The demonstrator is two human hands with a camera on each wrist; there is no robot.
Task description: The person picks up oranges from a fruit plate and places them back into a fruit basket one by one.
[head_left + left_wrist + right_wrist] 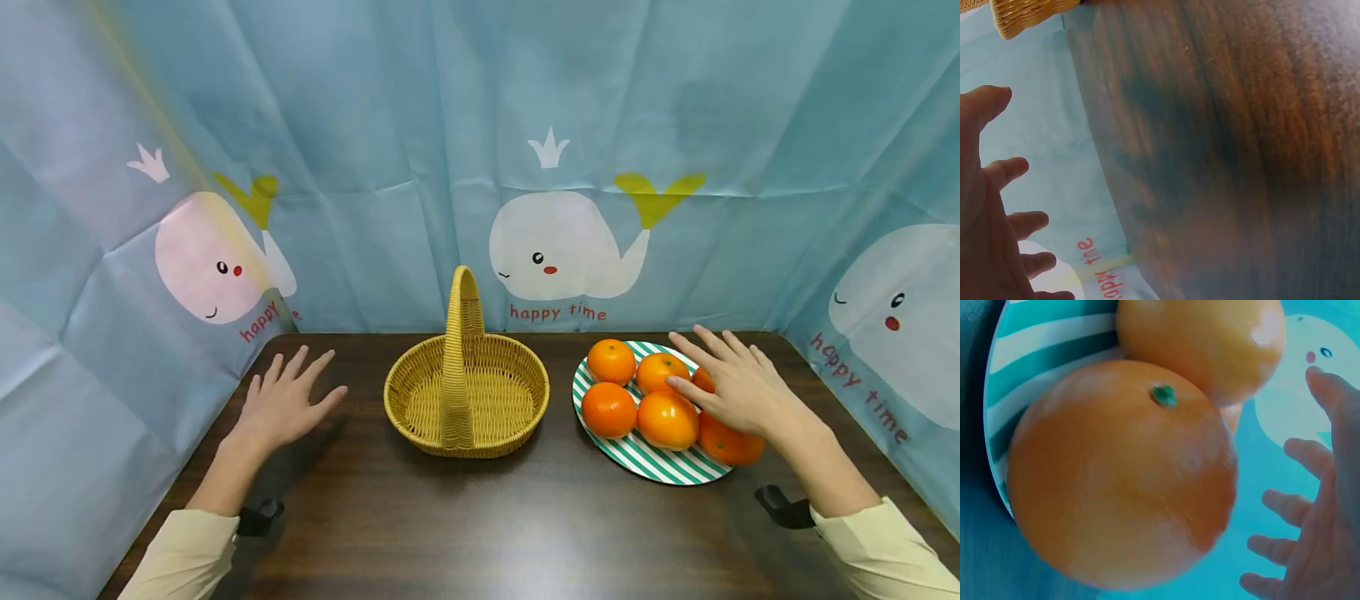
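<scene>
My left hand (pixel 279 404) hovers above the left side of the table with fingers spread, holding nothing; the left wrist view shows its shadow on the wood. My right hand (pixel 738 383), fingers also apart, is over the right part of a green-and-white striped plate (pixel 652 468) and partly hides it. Several oranges (pixel 609 410) lie on that plate. One orange with a small green stem spot (pixel 1122 481) fills much of the right wrist view, apart from the fingers. Between the hands stands a yellow woven basket (pixel 480 450) with a tall handle; no contents show inside.
The dark wooden table (pixel 480 533) carries the basket and plate near its back edge. A light blue curtain (pixel 375 125) with printed whales hangs along the back and both sides. Dark straps (pixel 258 517) sit at the wrists.
</scene>
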